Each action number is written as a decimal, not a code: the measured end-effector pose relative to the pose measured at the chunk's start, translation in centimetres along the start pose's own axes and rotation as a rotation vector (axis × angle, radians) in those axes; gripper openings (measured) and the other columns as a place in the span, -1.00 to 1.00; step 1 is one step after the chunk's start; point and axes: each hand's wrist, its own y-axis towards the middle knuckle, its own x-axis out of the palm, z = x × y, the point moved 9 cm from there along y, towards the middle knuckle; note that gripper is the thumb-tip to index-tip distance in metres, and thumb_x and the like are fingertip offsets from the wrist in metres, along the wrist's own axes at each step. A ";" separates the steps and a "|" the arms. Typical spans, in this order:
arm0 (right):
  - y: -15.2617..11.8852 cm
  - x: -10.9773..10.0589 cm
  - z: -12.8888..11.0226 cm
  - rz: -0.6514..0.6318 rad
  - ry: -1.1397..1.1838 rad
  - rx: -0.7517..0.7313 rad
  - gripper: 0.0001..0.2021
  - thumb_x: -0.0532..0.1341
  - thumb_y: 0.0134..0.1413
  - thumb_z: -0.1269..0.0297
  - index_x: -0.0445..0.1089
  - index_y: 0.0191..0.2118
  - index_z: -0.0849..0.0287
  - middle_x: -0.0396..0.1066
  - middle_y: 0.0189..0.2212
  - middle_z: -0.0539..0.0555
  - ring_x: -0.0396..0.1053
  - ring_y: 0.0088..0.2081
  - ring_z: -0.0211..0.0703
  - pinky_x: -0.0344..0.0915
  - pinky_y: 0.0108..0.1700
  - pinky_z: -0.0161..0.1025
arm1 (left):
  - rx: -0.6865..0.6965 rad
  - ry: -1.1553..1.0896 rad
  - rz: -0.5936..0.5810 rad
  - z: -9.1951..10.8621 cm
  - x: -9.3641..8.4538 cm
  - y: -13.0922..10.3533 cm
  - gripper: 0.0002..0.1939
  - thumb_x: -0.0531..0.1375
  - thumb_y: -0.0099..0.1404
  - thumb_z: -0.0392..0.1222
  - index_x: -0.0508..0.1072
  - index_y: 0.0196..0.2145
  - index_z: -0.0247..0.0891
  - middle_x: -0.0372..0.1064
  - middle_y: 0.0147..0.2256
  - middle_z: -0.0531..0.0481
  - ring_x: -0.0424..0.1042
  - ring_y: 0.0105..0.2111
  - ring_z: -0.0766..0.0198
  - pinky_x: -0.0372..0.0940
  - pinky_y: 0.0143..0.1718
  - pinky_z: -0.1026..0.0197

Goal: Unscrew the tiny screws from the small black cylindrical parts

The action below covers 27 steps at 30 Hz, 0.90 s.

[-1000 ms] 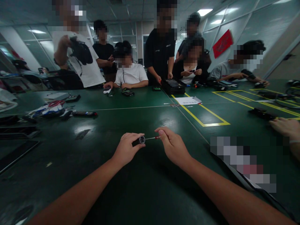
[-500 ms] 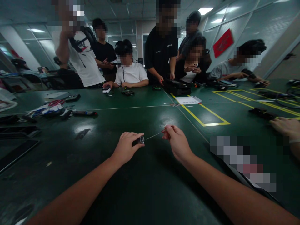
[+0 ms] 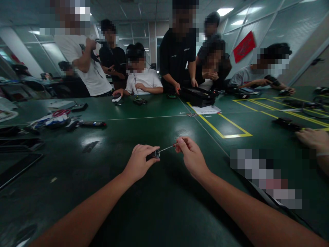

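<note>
My left hand (image 3: pixel 138 161) is wrapped round a short dark cylinder (image 3: pixel 155 153), whose round, shiny-rimmed end faces right between my thumb and fingers. A thin metal rod (image 3: pixel 166 148) is pinched in my right hand (image 3: pixel 191 154), its handle mostly hidden by the fingers. The rod slants down to the left, and its tip is at the rim of the cylinder's open end; whether it is inside cannot be made out. Both hands are above the green table (image 3: pixel 144 212).
At the left lie a pile of tools and cables (image 3: pixel 55 118), a dark pen-like tool (image 3: pixel 92 124) and a flat black device (image 3: pixel 17 169). Across the table, a person holds a black case (image 3: pixel 197 96). Another person's hand (image 3: pixel 312 139) rests at the right edge.
My right hand has moved slightly left, bringing the rod's tip from a small gap to the cylinder's end. Across the table, the black case has shifted a little right.
</note>
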 end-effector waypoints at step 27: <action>-0.6 -1.9 -2.4 0.165 -0.069 -0.160 -0.78 0.17 0.27 0.11 0.36 -0.05 0.06 0.47 -0.21 0.06 0.43 -0.17 -0.07 0.33 -0.10 -0.09 | -0.145 -0.185 0.027 0.2 -0.5 0.1 -0.68 0.24 0.34 -0.17 0.43 0.04 -0.19 0.43 0.01 -0.08 0.40 0.01 0.09 0.29 0.08 0.04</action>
